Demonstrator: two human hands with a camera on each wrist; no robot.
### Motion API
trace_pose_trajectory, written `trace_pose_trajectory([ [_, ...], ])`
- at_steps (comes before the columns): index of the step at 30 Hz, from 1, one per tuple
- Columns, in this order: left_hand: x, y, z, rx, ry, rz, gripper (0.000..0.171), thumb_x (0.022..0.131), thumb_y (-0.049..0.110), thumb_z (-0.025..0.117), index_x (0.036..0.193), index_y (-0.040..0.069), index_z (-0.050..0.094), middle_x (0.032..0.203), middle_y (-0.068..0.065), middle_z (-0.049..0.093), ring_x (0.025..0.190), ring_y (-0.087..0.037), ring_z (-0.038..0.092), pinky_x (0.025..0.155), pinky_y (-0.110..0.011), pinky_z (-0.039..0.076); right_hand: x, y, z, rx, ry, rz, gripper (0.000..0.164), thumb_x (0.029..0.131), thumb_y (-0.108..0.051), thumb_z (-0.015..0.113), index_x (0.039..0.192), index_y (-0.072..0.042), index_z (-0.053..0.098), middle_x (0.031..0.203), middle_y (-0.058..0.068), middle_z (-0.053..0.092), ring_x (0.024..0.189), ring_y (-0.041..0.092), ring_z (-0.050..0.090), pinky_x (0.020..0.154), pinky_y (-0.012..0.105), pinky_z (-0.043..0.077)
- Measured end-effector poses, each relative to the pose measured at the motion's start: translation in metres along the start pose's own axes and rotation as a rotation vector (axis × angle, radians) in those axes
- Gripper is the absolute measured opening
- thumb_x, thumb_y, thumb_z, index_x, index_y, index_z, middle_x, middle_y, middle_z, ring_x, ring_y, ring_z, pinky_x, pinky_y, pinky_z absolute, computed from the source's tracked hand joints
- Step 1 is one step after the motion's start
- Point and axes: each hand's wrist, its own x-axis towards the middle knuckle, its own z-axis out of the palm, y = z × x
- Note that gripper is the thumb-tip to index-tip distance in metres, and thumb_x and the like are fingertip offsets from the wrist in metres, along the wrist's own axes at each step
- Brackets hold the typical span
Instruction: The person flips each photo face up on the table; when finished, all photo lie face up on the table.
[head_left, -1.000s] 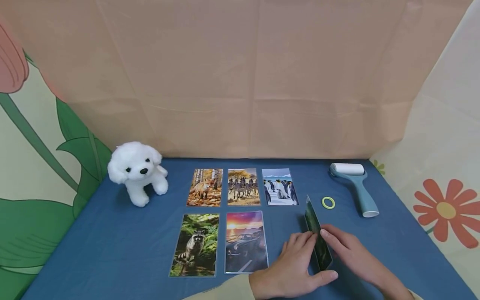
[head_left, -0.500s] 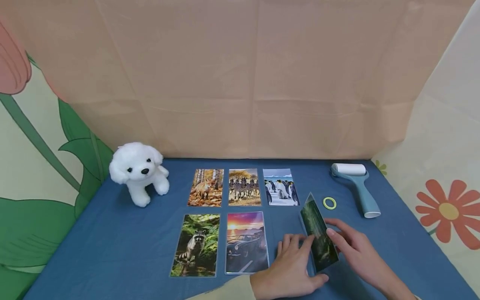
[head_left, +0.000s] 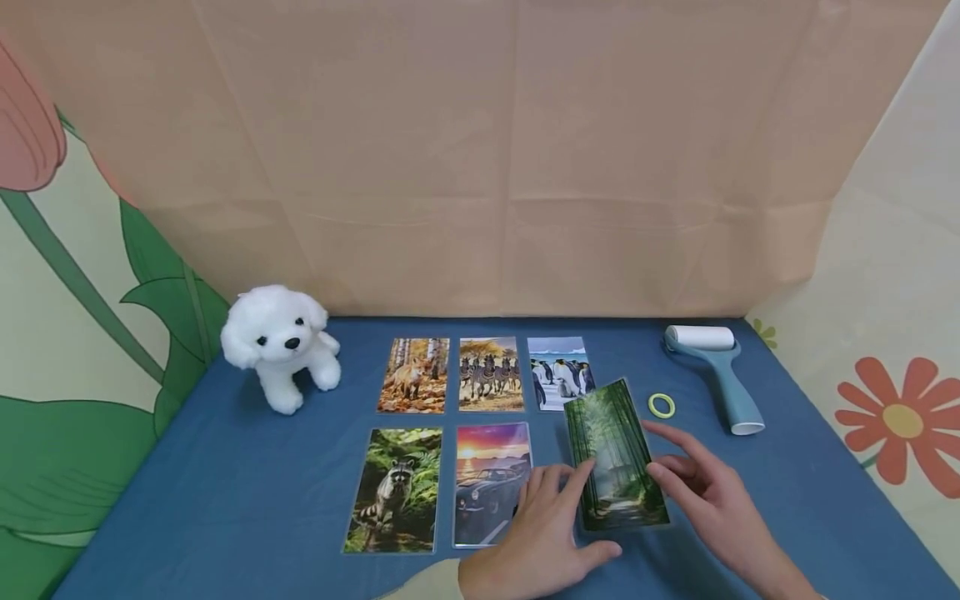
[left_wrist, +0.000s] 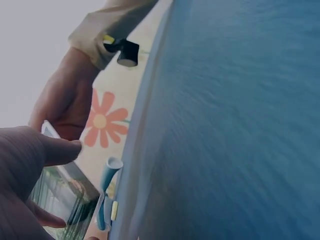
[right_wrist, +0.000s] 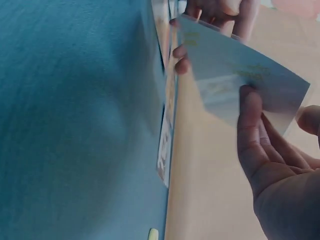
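A picture card of a forest path (head_left: 617, 458) is tilted up off the blue cloth, its front toward the head camera. My right hand (head_left: 716, 500) pinches its right edge, thumb at the front edge and a finger against the pale back (right_wrist: 225, 70). My left hand (head_left: 536, 529) touches the left edge with its index finger, thumb held out straight below the card. Left of it lies a car-at-sunset card (head_left: 487, 492), partly covered by the left hand, beside a raccoon card (head_left: 393, 492). Behind are fox (head_left: 414, 375), zebra (head_left: 490, 375) and penguin (head_left: 555, 367) cards.
A white plush dog (head_left: 277, 346) stands at the left of the table (head_left: 225, 500). To the right are a yellow-green ring (head_left: 662, 406) and a blue-handled lint roller (head_left: 720, 375). A brown backdrop (head_left: 495, 167) rises behind the table.
The forest card has turned from edge-on to face the head camera and moved left. The left hand has shifted left over the car card's edge; the right hand has kept its grip.
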Motion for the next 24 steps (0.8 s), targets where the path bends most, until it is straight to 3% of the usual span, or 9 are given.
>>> trace_pose_trajectory([
  [2,-0.002,-0.002,-0.002,0.029,0.007,-0.004,0.091,0.090,0.056,0.071,0.162,0.025,0.023,0.132,0.003,0.042,0.113,-0.015,0.036,0.094,-0.043,0.035,-0.001,0.002,0.004,-0.033,0.039,-0.049,0.045,0.103,-0.014,0.061,0.146,-0.017,0.052,0.102,-0.002,0.075,0.078,0.010,0.069,0.065,0.030,0.053],
  [6,-0.004,-0.004,-0.004,0.143,0.030,-0.040,0.101,0.087,0.054,0.076,0.163,0.017,0.021,0.128,0.001,0.043,0.109,-0.016,0.037,0.093,-0.041,0.036,-0.002,0.007,0.011,-0.089,0.100,-0.105,0.042,0.099,-0.009,0.065,0.141,-0.015,0.059,0.098,-0.003,0.076,0.081,0.007,0.070,0.067,0.028,0.056],
  [13,-0.003,0.000,-0.003,0.321,0.103,-0.092,0.109,0.083,0.055,0.078,0.158,-0.002,0.025,0.140,-0.014,0.045,0.122,-0.028,0.040,0.107,-0.046,0.035,-0.003,0.011,0.017,-0.114,0.125,-0.035,0.044,0.098,-0.010,0.068,0.140,-0.017,0.060,0.094,-0.003,0.075,0.077,0.007,0.069,0.066,0.028,0.056],
  [17,-0.003,0.000,-0.004,0.361,0.117,-0.091,0.106,0.082,0.056,0.078,0.155,-0.005,0.031,0.139,-0.015,0.046,0.121,-0.027,0.040,0.106,-0.044,0.036,0.000,0.012,0.017,-0.096,0.031,0.060,0.053,0.095,-0.018,0.073,0.144,-0.014,0.054,0.099,0.001,0.072,0.080,0.008,0.069,0.071,0.028,0.056],
  [21,-0.002,0.000,-0.004,0.374,0.075,-0.117,0.101,0.083,0.057,0.077,0.153,-0.004,0.037,0.143,-0.016,0.045,0.127,-0.030,0.038,0.110,-0.046,0.033,0.005,0.012,0.016,-0.131,-0.124,0.160,0.081,0.082,-0.029,0.085,0.149,-0.008,0.044,0.109,0.005,0.065,0.083,0.014,0.063,0.070,0.029,0.053],
  [24,-0.002,-0.001,-0.003,0.382,0.055,-0.122,0.097,0.083,0.056,0.077,0.150,-0.004,0.041,0.140,-0.016,0.046,0.130,-0.032,0.037,0.111,-0.048,0.033,0.006,0.014,0.016,-0.192,-0.208,0.156,0.096,0.074,-0.033,0.091,0.150,-0.004,0.041,0.116,0.008,0.057,0.088,0.018,0.056,0.069,0.030,0.049],
])
